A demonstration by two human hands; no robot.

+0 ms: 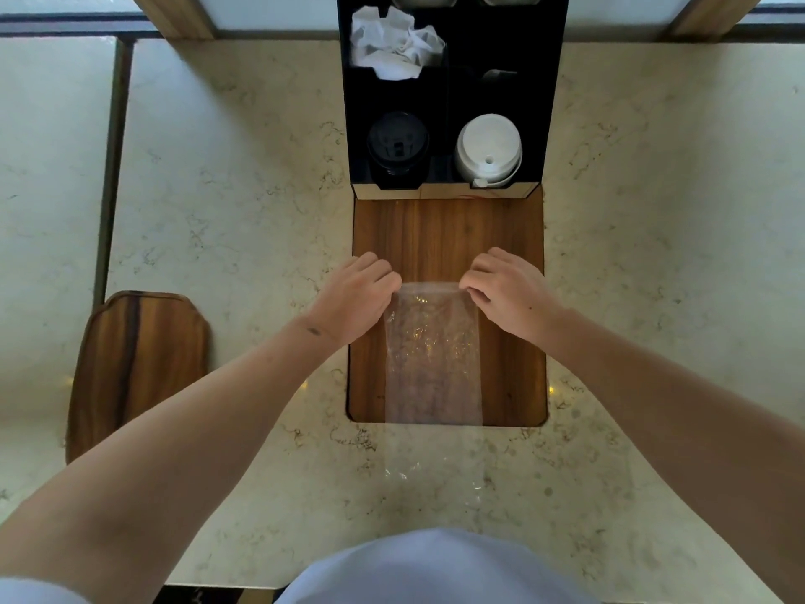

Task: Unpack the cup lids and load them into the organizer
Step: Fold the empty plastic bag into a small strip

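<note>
A person's left hand [357, 294] and right hand [505, 289] each pinch a top corner of a clear plastic sleeve [433, 355], holding it up over a wooden board [514, 237], seemingly empty now, so it hangs flat. In the black organizer [549, 102] beyond, a black lid stack [397, 143] fills the near left slot and a white lid stack [488, 148] the near right; crumpled white wrapping [394, 41] sits behind. The counter [226, 189] is pale veined marble, with a second board [139, 368] at left

Single head-worn view, steeply downward, near above the counter [244, 176].
</note>
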